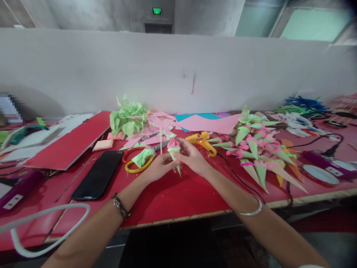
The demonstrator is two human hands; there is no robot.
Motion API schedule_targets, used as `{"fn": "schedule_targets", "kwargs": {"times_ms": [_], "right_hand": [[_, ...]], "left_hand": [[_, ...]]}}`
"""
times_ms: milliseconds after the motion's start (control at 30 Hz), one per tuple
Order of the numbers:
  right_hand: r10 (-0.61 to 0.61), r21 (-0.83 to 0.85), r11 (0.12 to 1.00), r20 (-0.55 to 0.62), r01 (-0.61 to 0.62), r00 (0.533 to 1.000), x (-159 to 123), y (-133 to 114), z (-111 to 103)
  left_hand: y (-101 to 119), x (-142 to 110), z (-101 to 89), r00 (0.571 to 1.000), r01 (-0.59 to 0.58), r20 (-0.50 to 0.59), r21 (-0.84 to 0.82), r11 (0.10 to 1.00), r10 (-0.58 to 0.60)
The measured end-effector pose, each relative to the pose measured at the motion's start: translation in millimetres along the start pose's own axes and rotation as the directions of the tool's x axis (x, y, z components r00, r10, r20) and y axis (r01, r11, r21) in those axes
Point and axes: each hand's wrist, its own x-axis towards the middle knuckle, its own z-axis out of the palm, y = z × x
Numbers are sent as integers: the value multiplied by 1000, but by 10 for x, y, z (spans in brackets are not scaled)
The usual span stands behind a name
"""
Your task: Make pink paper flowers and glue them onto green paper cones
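A small paper ice-cream cone (174, 149), pink on top and light green below, is between my hands above the red table, its tip pointing down. My left hand (159, 168) closes on its left side, while my right hand (195, 159) grips it from the right with fingers curled behind. A thin wooden stick (161, 140) rises beside my left fingers; whether they touch it, I cannot tell. Left of my hands lie scissors (139, 169) with red and yellow handles, and a light green bundle (142, 158) rests over them. A yellow glue gun (205, 142) with an orange light lies just beyond my right hand.
Finished paper cones (258, 149) are heaped on the right. A black phone (99, 175) lies at left, near a red board (72, 139). Crumpled green paper (129, 119) and pink sheets (209, 122) sit along the wall. Purple power strips (329, 163) and cables lie at both sides.
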Motion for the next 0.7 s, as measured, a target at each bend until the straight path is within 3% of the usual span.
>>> {"fn": "schedule_targets", "kwargs": {"times_ms": [267,467,533,600,700], "right_hand": [[51,54,997,47,-54,998,0,81,-20],[181,161,967,98,-195,979,-18,144,-36],[226,165,955,129,-246,966,-23,165,-28],[258,137,950,170,-282,951,-31,172,-18],[286,84,947,221,-310,932,-50,145,-11]], "left_hand": [[-86,-75,-18,986,-33,163,101,994,16],[14,-184,-29,989,-131,115,344,930,97],[141,-298,-114,991,-135,60,443,886,122],[264,-481,-295,993,-71,-56,437,897,106],[289,-869,-736,933,129,-358,438,890,41]]}}
